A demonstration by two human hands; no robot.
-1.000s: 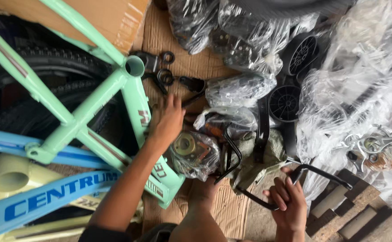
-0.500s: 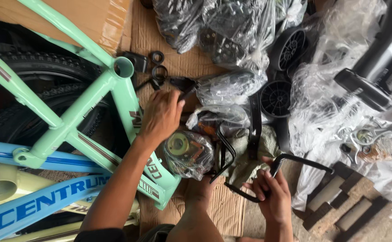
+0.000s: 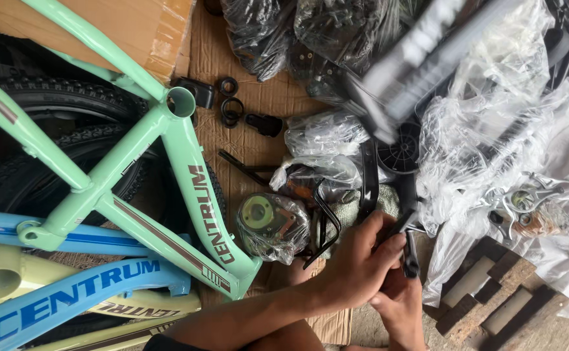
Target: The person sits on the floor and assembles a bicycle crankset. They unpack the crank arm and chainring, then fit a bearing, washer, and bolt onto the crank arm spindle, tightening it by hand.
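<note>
My right hand (image 3: 398,312) sits lowest, near the bottom edge, fingers curled up under a black metal bracket (image 3: 406,244); how tightly it closes I cannot tell, since my left hand (image 3: 362,260) lies over it. My left fingers are wrapped shut around that same bracket, thumb on top. Just left of my wrist a plastic-wrapped bearing part (image 3: 271,224) rests on the cardboard (image 3: 245,140), touching a thin black wire frame (image 3: 323,227). The mint green bicycle frame (image 3: 187,175) hems in the left side, with a blue frame (image 3: 70,299) below it. To the right, crumpled clear plastic bags (image 3: 492,136) crowd close. Farther off, black rings (image 3: 229,104) lie on a bare patch of cardboard.
</note>
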